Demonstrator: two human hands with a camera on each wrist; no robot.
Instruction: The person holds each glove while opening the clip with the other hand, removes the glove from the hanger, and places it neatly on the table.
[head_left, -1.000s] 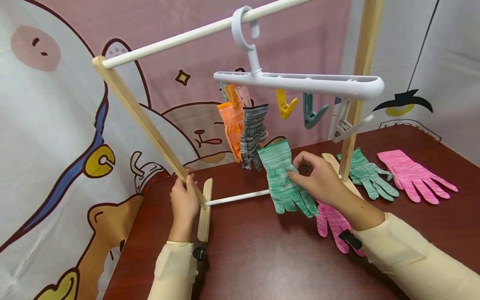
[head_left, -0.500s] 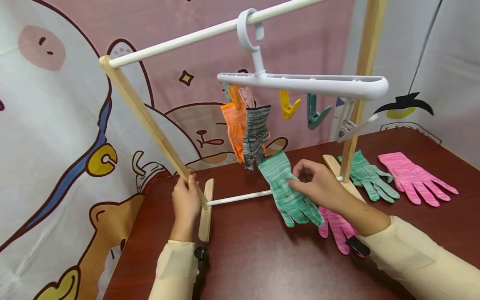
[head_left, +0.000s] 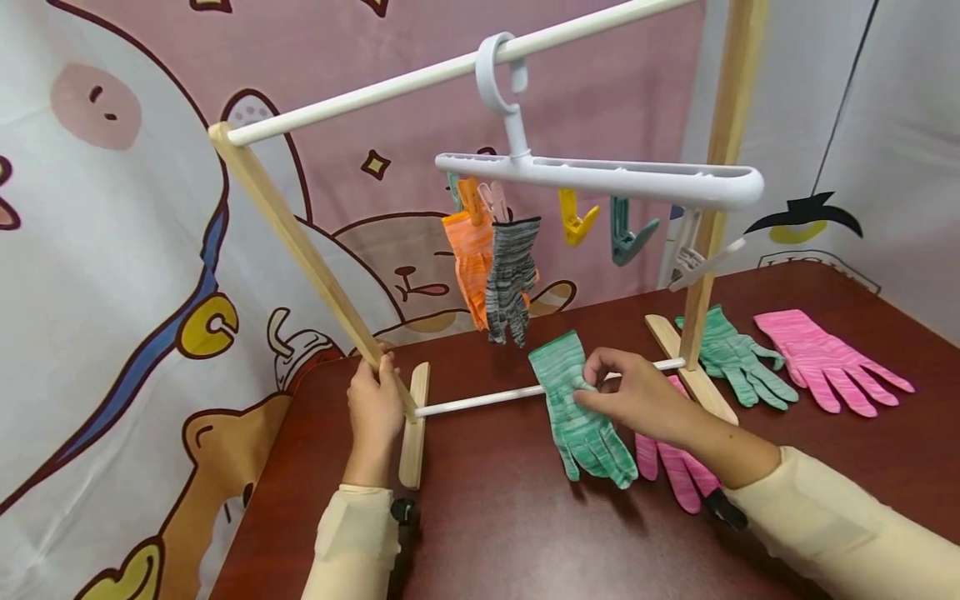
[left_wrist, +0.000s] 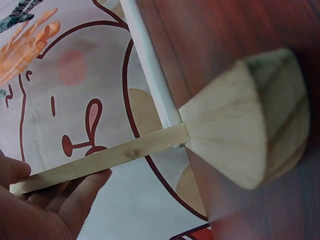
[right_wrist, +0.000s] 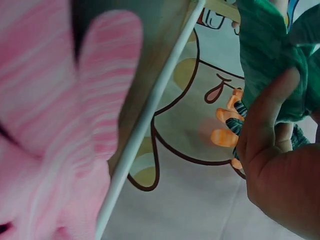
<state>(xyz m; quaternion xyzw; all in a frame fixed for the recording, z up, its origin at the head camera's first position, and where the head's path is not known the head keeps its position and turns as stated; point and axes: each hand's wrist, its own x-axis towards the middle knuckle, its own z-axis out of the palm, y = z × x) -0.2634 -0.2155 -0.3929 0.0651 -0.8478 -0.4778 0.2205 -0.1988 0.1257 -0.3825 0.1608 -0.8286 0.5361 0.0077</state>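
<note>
My left hand [head_left: 375,404] grips the left wooden post [head_left: 300,250] of the rack near its foot; in the left wrist view, fingers and thumb lie on both sides of that post [left_wrist: 105,161]. Between thumb and fingers my right hand [head_left: 637,396] pinches a green glove [head_left: 581,408], which hangs cuff up, fingers down, above the table. The right wrist view shows the thumb pressed on the green fabric [right_wrist: 270,50]. Above hangs a white hanger [head_left: 600,177] with an orange glove [head_left: 471,258] and a grey-black glove [head_left: 512,275] clipped on at its left.
Yellow [head_left: 576,221], dark teal [head_left: 628,233] and white [head_left: 697,258] clips hang from the hanger without gloves. On the table [head_left: 495,533] lie another green glove [head_left: 738,358], a pink glove [head_left: 828,358] and a second pink one [head_left: 678,471] partly under my right forearm. The right post [head_left: 720,167] stands behind.
My right hand has moved down with the green glove, away from the hanger and toward the table. My left hand keeps its grip on the post. The view has shifted slightly.
</note>
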